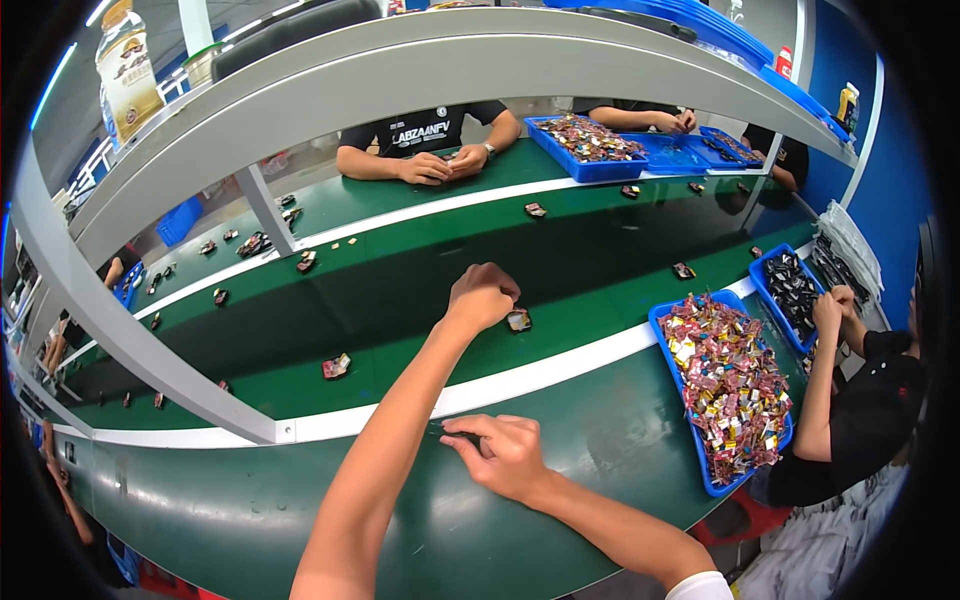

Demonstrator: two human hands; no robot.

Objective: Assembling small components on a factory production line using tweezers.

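Observation:
My left hand (485, 295) reaches over the green conveyor belt (420, 270), its fingers curled downward. Just beside its fingertips lies a small dark-and-red part with a pale patch (518, 320). Whether the fingers hold anything is hidden. Nearer to me, my right hand (503, 452) is over the green worktop (590, 430), thumb and forefinger brought toward each other. At their tips shows something thin and clear (436, 427), too small to make out. My left forearm crosses the white rail (540, 372) between worktop and belt.
On my right stands a blue tray (668, 365) heaped with small red, white and yellow parts. Beyond it, another blue tray (765, 275) holds black pieces near a co-worker (850, 400). Similar parts (337, 366) dot the belt. A grey shelf frame (150, 330) arches overhead; another person (425, 145) sits opposite.

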